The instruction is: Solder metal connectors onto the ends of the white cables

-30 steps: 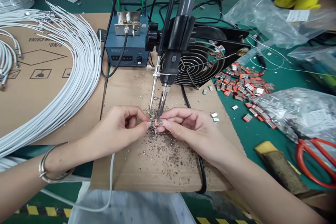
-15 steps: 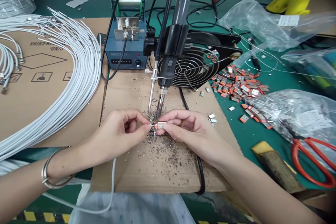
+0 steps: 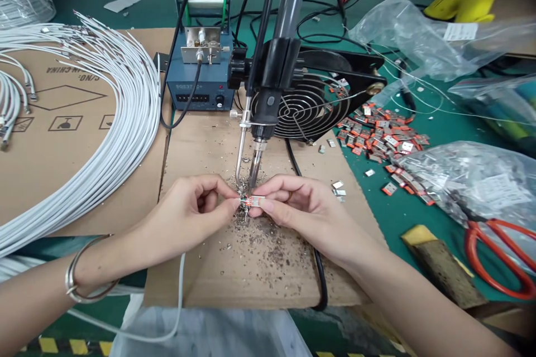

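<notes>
Connector [image 3: 257, 201] sits just under the soldering iron [image 3: 270, 101]. My right fingers [image 3: 271, 207] pinch its metal end; my left fingers [image 3: 231, 206] pinch, apparently, the white cable [image 3: 181, 279], I judge to steady both near the tip.

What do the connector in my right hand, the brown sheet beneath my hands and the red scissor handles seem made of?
The connector: apparently a metal shell, given its silvery shine; its orange parts are probably plastic. The brown sheet: likely cardboard, matte, with a tan papery face. The red scissor handles: smooth, evenly coloured, plastic or plastic-coated metal; looks leave that open.
</notes>
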Demonstrator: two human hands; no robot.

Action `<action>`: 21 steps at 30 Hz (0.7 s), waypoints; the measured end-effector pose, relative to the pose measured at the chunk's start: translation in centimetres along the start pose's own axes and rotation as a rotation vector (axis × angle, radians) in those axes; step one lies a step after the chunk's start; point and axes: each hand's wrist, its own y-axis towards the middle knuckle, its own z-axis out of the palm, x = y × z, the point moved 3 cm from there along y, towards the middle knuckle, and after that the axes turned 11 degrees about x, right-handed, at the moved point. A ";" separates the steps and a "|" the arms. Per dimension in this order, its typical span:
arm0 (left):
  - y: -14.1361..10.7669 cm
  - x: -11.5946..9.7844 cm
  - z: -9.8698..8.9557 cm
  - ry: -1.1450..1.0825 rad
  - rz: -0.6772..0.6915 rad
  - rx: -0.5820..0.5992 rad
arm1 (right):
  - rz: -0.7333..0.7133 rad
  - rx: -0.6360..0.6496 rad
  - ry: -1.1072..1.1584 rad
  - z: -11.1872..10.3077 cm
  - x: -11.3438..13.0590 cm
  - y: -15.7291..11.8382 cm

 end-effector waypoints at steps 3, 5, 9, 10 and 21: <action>0.0 0.0 0.1 0.002 -0.001 -0.006 | 0.008 -0.010 0.007 0.0 0.0 -0.1; 0.0 -0.1 0.1 0.000 0.002 -0.007 | 0.015 -0.016 0.000 0.1 0.0 -0.1; -0.1 0.0 0.1 -0.003 -0.004 -0.002 | 0.010 -0.018 -0.027 0.0 0.0 -0.1; -0.1 0.0 0.1 0.006 -0.008 0.000 | 0.010 -0.020 -0.033 0.0 0.0 -0.1; -0.1 0.2 0.2 0.048 0.016 0.019 | -0.009 0.004 -0.043 0.0 0.4 -0.1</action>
